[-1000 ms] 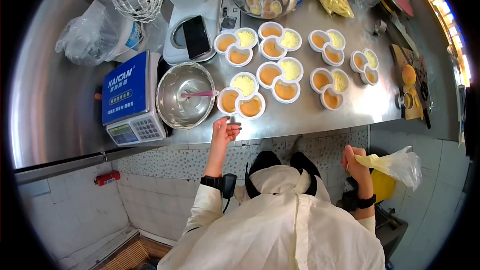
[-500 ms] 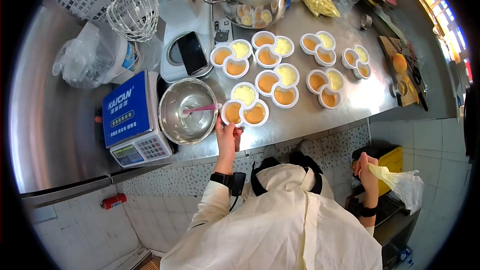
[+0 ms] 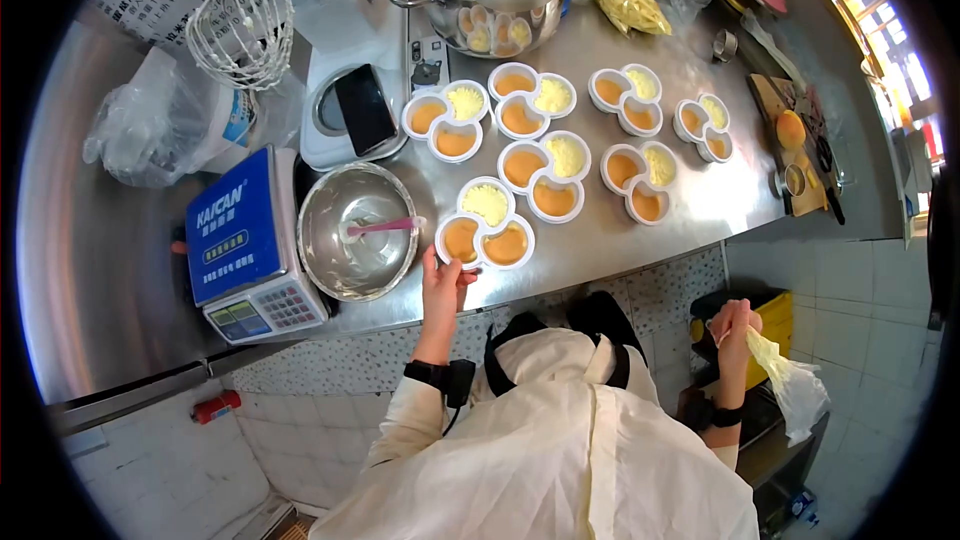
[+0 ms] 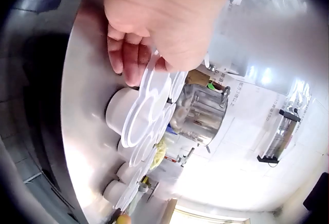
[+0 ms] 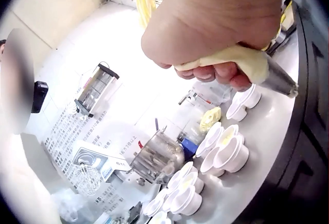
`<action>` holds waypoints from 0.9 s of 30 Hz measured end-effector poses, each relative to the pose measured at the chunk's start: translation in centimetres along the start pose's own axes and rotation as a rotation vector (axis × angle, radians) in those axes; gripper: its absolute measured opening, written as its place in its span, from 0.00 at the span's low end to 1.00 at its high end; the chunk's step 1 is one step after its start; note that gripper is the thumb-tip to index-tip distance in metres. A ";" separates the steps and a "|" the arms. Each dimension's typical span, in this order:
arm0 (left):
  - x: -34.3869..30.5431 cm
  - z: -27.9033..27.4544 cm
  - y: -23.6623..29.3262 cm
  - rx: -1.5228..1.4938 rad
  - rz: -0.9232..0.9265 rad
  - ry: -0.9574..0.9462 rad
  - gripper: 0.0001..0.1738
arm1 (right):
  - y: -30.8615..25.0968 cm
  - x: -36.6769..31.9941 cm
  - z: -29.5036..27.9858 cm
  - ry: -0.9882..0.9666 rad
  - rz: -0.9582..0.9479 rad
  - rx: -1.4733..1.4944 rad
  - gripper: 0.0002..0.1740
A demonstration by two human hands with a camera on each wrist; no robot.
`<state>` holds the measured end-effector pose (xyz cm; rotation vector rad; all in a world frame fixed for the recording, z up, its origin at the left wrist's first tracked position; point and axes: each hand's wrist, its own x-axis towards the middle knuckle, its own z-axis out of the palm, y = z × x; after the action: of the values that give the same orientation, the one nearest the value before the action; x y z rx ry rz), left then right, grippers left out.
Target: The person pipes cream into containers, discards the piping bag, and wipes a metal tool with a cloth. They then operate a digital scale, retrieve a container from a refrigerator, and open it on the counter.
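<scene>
Steel counter [image 3: 715,202]: seven three-well cups [image 3: 543,180], all filled

Count: 7 cups, 4 in the group beside the bowl [image 3: 325,265], 3 toward the cutting board [image 3: 808,202]. Contents, per cup: 2 wells orange-brown, 1 well pale yellow; totals 14 and 7. Bowl (1): metal, pale residue on inner wall, 1 pink-handled utensil [image 3: 385,226] inside. Pot [image 3: 430,28] (1): metal, two-handled, pale smears inside. Yellow-filled bag [image 3: 633,8] (1), near pot.

Grip, left hand [image 3: 440,292]: thumb and fingers clamped on rim of the nearest cup [image 3: 483,228], at the counter's front edge. Right hand [image 3: 737,335]: fingers curled round piping bag [image 3: 780,372], pale yellow inside, metal nozzle [image 5: 281,78] (1); held off the counter.
</scene>
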<state>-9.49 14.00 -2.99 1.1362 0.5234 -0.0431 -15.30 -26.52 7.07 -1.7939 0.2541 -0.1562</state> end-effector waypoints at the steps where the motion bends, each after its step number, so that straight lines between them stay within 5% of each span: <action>1: -0.1 -0.1 -0.7 -0.002 -0.014 -0.018 0.25 | 0.2 1.1 0.2 0.001 -0.033 0.052 0.32; 7: 0.5 -1.3 -1.7 -0.028 0.044 0.017 0.22 | -2.4 9.7 7.4 -0.109 -0.204 0.352 0.33; 10: 0.0 -1.0 -2.7 0.007 0.125 0.129 0.24 | -4.8 13.7 13.1 -0.344 -0.207 0.486 0.35; 12: -0.1 -0.7 -3.1 0.038 0.166 0.154 0.25 | -5.6 15.7 17.0 -0.684 -0.205 0.640 0.36; 16: -0.6 0.3 -1.7 0.073 0.151 0.251 0.27 | -6.5 16.6 25.5 -0.958 -0.109 0.693 0.37; 27: -1.0 0.2 -2.0 0.175 0.278 0.288 0.27 | -4.2 16.0 32.9 -1.079 -0.137 0.109 0.35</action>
<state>-10.90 12.75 -4.27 1.3880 0.6197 0.3254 8.48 1.33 2.91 -1.5545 -0.6337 0.6804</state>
